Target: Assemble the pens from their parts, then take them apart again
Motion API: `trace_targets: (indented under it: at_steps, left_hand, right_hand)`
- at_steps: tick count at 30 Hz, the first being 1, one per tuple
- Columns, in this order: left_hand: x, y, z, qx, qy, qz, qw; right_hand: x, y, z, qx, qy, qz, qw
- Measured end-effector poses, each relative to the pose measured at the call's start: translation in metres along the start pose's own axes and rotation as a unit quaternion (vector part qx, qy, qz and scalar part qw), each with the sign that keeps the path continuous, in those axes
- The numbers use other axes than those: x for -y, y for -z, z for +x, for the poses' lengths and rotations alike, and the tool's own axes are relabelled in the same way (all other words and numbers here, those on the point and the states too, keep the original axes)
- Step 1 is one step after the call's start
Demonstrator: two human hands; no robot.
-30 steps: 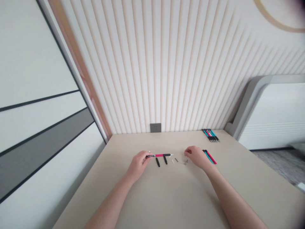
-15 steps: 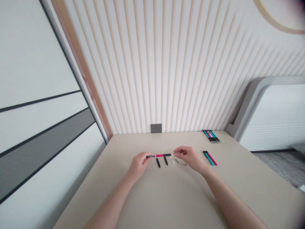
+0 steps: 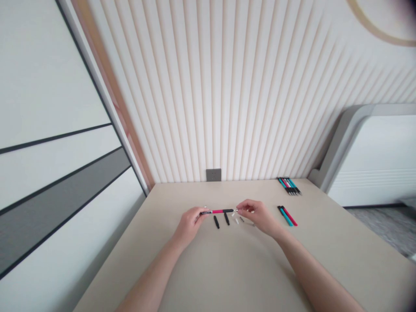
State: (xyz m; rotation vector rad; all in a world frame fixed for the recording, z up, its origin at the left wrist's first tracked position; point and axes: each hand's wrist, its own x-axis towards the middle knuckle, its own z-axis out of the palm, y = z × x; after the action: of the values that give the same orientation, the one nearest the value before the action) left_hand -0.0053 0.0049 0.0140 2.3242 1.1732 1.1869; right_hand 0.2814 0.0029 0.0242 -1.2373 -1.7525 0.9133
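Left hand (image 3: 189, 224) grips a pink-and-black pen (image 3: 218, 211) by one end; right hand (image 3: 258, 216) pinches its tip, fingers closed. Two black parts (image 3: 216, 222) lie just below on the table (image 3: 227, 268).

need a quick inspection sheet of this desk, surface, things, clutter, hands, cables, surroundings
surface: beige tabletop
things: pink-and-black pen held level; two black pen parts and small white pieces lie just below it
clutter: row of pens at far edge; teal pen beside red pen
hands: left hand grips the pen's end; right hand has fingertips at its tip, grip unclear
cables: nothing seen
surroundings: slatted wall, grey socket plate, white cabinet
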Motion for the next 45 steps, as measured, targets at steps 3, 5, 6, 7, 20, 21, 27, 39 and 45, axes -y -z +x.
trace_targets:
  at_steps: [3, 5, 6, 7, 20, 21, 27, 39, 45]
  left_hand:
    - [-0.001, 0.001, 0.0, 0.003, 0.003, -0.005, 1.0]
    - [-0.002, 0.001, 0.0, 0.003, 0.008, -0.013, 1.0]
    - [-0.002, 0.001, 0.0, 0.002, 0.012, -0.017, 1.0]
    - [-0.002, 0.001, 0.0, 0.0, 0.016, -0.021, 1.0]
    - [-0.004, -0.001, -0.002, 0.014, 0.031, -0.04, 0.999]
    - [-0.004, -0.001, -0.002, 0.014, 0.031, -0.041, 0.999]
    - [-0.006, -0.002, -0.001, 0.019, 0.041, -0.037, 0.998]
    - [-0.007, -0.002, -0.002, 0.029, 0.072, -0.061, 0.995]
    - [-0.007, -0.001, -0.002, 0.036, 0.092, -0.085, 0.991]
  right_hand:
    - [0.001, -0.003, 0.0, -0.002, 0.008, 0.001, 1.0]
    - [0.001, -0.004, -0.001, -0.002, 0.013, 0.003, 1.0]
    - [0.001, -0.004, -0.001, -0.003, 0.015, 0.003, 1.0]
    - [0.002, -0.003, -0.001, -0.003, 0.016, 0.003, 1.0]
    - [0.006, -0.013, -0.004, -0.009, 0.011, 0.031, 0.999]
    - [0.005, -0.013, -0.005, -0.008, 0.01, 0.037, 0.999]
    - [0.003, -0.011, -0.004, -0.004, 0.022, 0.042, 0.999]
    - [0.008, -0.012, -0.004, -0.011, 0.05, 0.047, 0.998]
    - [0.002, -0.014, -0.004, -0.028, 0.086, 0.066, 0.994]
